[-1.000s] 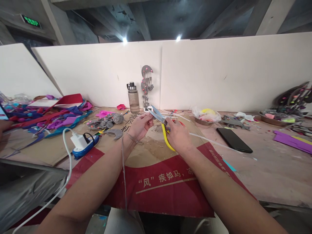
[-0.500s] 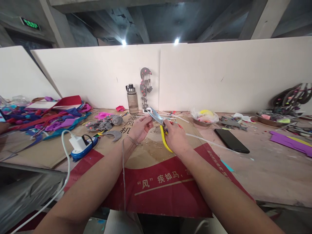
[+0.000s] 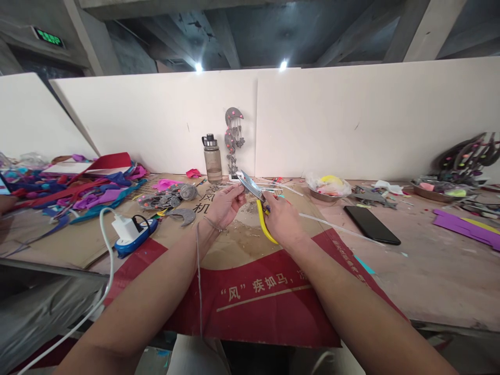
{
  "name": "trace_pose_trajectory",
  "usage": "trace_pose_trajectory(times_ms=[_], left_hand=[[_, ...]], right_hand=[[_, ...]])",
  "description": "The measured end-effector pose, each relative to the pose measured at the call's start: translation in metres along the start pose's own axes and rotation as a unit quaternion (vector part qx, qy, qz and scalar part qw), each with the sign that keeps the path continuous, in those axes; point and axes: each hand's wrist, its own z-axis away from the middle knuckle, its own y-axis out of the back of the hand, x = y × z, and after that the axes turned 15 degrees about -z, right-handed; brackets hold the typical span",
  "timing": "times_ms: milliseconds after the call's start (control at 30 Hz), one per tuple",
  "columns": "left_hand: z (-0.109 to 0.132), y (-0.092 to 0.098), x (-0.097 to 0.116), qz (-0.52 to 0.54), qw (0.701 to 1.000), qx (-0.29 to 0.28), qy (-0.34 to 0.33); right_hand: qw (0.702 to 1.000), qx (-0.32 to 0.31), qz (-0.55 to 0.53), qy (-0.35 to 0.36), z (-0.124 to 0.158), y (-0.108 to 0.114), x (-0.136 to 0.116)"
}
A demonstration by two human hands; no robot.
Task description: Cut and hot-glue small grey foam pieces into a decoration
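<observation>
Evidently the left hand (image 3: 226,205) has thumb and fingertips pressed together beside the blades of the scissors (image 3: 252,187), though anything pinched there is too small to make out. The right hand (image 3: 283,216) grips the scissors above the cardboard (image 3: 253,325), hiding part of their yellow handle. Grey yarn (image 3: 199,284) crosses the left wrist and hangs past the cardboard's near edge, its end lost from sight.

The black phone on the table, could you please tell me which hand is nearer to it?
Right. The right hand, holding scissors, is left of the phone; the left hand is farther left.
</observation>
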Motion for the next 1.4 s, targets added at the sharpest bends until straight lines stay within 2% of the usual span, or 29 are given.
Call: trace_pose_trajectory(times_ms=[233, 367, 500, 567, 733, 867, 1033, 1133, 1200, 1300, 1400], left_hand=[[-0.001, 0.001, -0.001, -0.01, 1.0, 0.007, 0.014], [-0.003, 0.003, -0.003, -0.055, 0.998, 0.035, 0.017], [-0.002, 0.003, -0.003, -0.151, 0.984, 0.093, 0.02], [0.0, 0.002, -0.002, -0.192, 0.976, 0.1, 0.019], [0.003, -0.001, -0.003, -0.292, 0.956, 0.024, 0.002], [0.003, 0.0, -0.007, -0.342, 0.939, -0.025, -0.034], [0.004, -0.002, -0.006, -0.302, 0.95, -0.052, -0.063], [0.002, -0.001, -0.003, -0.271, 0.961, -0.019, -0.055], [0.001, 0.001, 0.001, -0.244, 0.969, 0.02, -0.047], [0.0, 0.003, 0.008, -0.218, 0.972, 0.076, -0.04], [0.001, 0.004, 0.014, -0.221, 0.971, 0.085, -0.033]], right_hand=[[0.999, 0.014, -0.033, 0.007, -0.001, -0.004, 0.004], [0.988, 0.013, -0.153, -0.005, -0.004, -0.006, 0.008], [0.944, 0.047, -0.328, -0.006, -0.009, -0.01, 0.012], [0.915, 0.072, -0.398, -0.019, -0.012, -0.012, 0.013], [0.846, 0.134, -0.515, -0.039, -0.016, -0.015, 0.016], [0.804, 0.091, -0.585, -0.047, -0.017, -0.013, 0.014], [0.774, 0.071, -0.628, -0.045, -0.015, -0.014, 0.011], [0.788, 0.054, -0.613, -0.03, -0.014, -0.014, 0.01], [0.827, 0.062, -0.558, -0.006, -0.013, -0.012, 0.009], [0.904, 0.073, -0.421, 0.027, -0.012, -0.009, 0.01], [0.952, 0.072, -0.291, 0.058, -0.01, -0.009, 0.012]])
